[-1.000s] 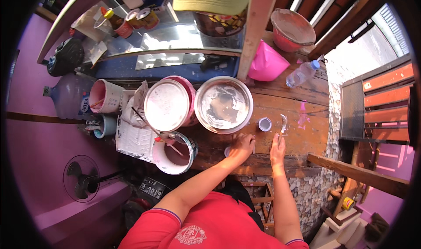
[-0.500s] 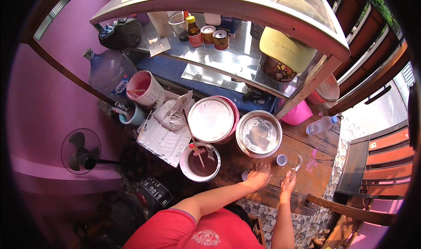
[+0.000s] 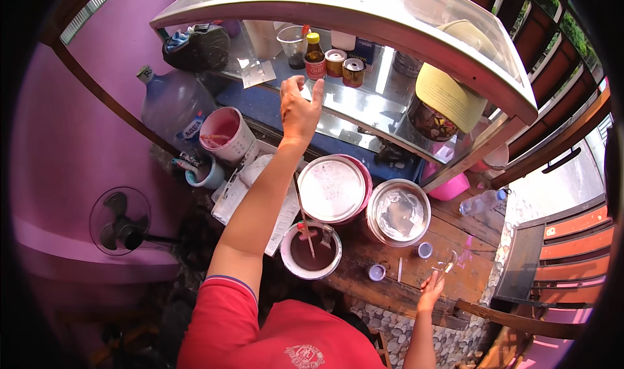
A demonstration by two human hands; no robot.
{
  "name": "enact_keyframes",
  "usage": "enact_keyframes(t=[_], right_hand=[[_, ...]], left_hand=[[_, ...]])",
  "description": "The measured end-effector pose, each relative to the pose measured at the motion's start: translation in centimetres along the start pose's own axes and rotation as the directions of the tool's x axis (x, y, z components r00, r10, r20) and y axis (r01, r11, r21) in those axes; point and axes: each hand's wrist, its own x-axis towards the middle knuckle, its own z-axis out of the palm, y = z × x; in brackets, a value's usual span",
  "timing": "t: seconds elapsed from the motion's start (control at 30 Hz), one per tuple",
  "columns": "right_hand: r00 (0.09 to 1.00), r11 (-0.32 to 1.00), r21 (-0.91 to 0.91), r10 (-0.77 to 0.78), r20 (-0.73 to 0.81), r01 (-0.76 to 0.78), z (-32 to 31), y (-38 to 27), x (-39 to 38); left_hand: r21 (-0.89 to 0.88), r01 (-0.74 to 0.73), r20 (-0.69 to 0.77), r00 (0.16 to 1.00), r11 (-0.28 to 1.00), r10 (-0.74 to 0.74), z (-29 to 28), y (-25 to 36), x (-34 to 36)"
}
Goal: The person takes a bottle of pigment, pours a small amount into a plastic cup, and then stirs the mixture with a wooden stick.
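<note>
My left hand [image 3: 301, 114] is raised at the front of a glass display case, fingers apart and nothing in them. Just beyond it on the shelf stands a dark bottle [image 3: 314, 58] with a yellow cap and red label. Low on the right, my right hand [image 3: 430, 290] is closed on a slim, shiny spoon-like tool [image 3: 448, 266], held over the wooden tabletop. Left of that hand sit two small round cups, a nearer cup [image 3: 376, 273] and a farther cup [image 3: 424, 249], both with purplish contents. A pale thin stick [image 3: 400, 269] lies between them.
Past the cups stand a lidded pail [image 3: 331, 188], a metal-topped tin [image 3: 398, 212] and a paint bucket [image 3: 312, 275] with a brush in it. Two small cans [image 3: 353, 72], a plastic cup [image 3: 292, 46] and a yellow cap [image 3: 450, 96] are in the case [image 3: 338, 16]. A plastic bottle [image 3: 481, 202] lies right.
My left hand has left the near cup on the table and swung up and forward to the display case. The right hand still holds the spoon-like tool, slightly lower. The view has shifted a little.
</note>
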Motion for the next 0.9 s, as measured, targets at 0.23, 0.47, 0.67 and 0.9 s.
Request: enact_keyframes(t=[0.23, 0.47, 0.67, 0.9], right_hand=[[0.984, 0.995, -0.055, 0.07, -0.165, -0.079, 0.7, 0.5, -1.8], [0.986, 0.994, -0.076, 0.063, -0.151, -0.075, 2.1, 0.9, -2.9], [0.989, 0.993, -0.111, 0.029, -0.145, -0.045, 3.1, 0.4, -3.4], [0.972, 0.93, -0.357, -0.155, -0.174, 0.085, -0.6, 6.7, -4.0]], left_hand=[[0.215, 0.118, -0.043, 0.993, 0.97, -0.111, 6.0, -1.0, 7.8], [0.268, 0.133, -0.133, 0.986, 0.954, -0.1, 8.1, -2.7, 9.6], [0.19, 0.054, -0.145, 0.989, 0.98, -0.027, 7.7, -2.7, 9.3], [-0.079, -0.191, -0.226, 0.959, 0.978, 0.169, 4.2, 0.4, 8.1]])
